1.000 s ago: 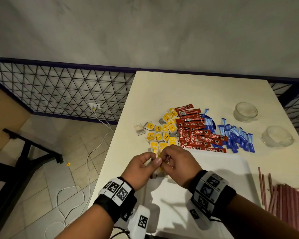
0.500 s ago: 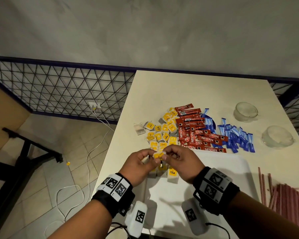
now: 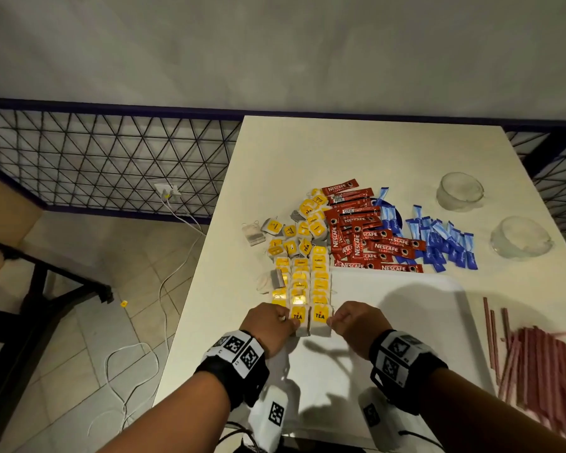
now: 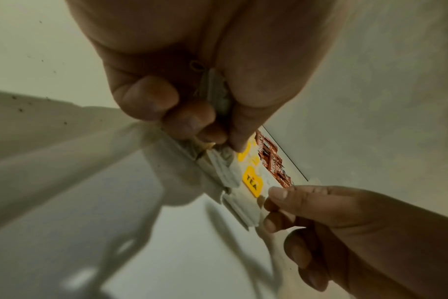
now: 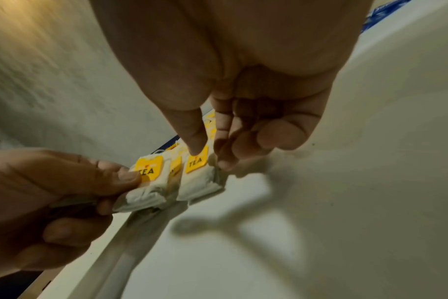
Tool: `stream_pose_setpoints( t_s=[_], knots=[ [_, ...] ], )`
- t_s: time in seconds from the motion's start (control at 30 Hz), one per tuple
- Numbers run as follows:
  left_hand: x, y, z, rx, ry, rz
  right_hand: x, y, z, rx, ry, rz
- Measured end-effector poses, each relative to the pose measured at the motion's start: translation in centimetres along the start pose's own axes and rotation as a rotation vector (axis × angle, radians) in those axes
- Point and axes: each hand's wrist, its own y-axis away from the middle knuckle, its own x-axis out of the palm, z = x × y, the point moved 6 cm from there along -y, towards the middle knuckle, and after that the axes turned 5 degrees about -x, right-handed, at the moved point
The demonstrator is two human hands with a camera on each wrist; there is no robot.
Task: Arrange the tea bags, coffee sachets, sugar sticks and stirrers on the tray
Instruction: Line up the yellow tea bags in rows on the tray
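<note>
Yellow-tagged tea bags lie in neat rows (image 3: 319, 279) along the left edge of the white tray (image 3: 406, 322). My left hand (image 3: 290, 322) pinches the nearest left tea bag (image 3: 297, 318), thumb on its tag (image 5: 148, 172), and another bag (image 4: 215, 97) is tucked in its curled fingers. My right hand (image 3: 332, 322) pinches the neighbouring tea bag (image 3: 320, 318), with its thumb on the tag (image 5: 196, 161). Loose tea bags (image 3: 294, 230), red coffee sachets (image 3: 366, 237) and blue sugar sticks (image 3: 445, 243) lie beyond the tray. Reddish stirrers (image 3: 543, 364) lie at its right.
Two clear glass bowls (image 3: 459, 191) (image 3: 520, 237) stand at the table's right side. The table's left edge (image 3: 190, 308) drops to a tiled floor with a white cable (image 3: 164, 289). A wire mesh fence (image 3: 111, 158) runs behind.
My hands were together, working one tea bag above the rows. They have come apart and moved down towards me, each now on a bag laid at the near end.
</note>
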Motion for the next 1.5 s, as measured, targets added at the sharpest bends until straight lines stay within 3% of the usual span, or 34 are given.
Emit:
stream_pose_setpoints(
  t_s=[0.17, 0.27, 0.47, 0.8, 0.9, 1.0, 1.13, 1.3, 1.43, 1.5],
  knots=[
    [0.6, -0.3, -0.6, -0.032, -0.077, 0.025, 0.6, -0.4, -0.1, 0.032, -0.059, -0.036],
    [0.6, -0.4, -0.7, -0.046, -0.094, -0.031, 0.8, -0.5, 0.0, 0.037, -0.056, -0.035],
    [0.6, -0.6, 0.0, -0.110, -0.002, -0.136, 0.7, -0.6, 0.1, 0.067, -0.063, -0.037],
    [1.1, -0.9, -0.2, -0.095, -0.002, -0.139, 1.1, -0.4, 0.0, 0.081, -0.060, -0.023],
    [0.1, -0.3, -0.3, -0.034, 0.121, -0.142, 0.1, -0.2, 0.6, 0.062, -0.086, -0.075],
    [-0.9, 0.8, -1.5, 0.106, 0.288, -0.029, -1.8, 0.1, 2.8, -0.045, -0.217, -0.160],
    [-1.5, 2.3, -3.4, 0.264, 0.295, 0.161, -1.7, 0.7, 6.8, -0.144, -0.449, 0.038],
    [-1.8, 2.7, -3.5, 0.259, 0.333, 0.254, -1.5, 0.6, 8.3, -0.167, -0.452, 0.054],
    [-2.5, 2.8, -2.7, 0.208, 0.673, 0.261, -1.5, 0.3, 8.7, -0.160, -0.542, 0.068],
    [-3.4, 2.8, -2.1, 0.201, 0.799, 0.164, -1.6, 0.3, 8.8, -0.143, -0.645, 0.068]
  ],
)
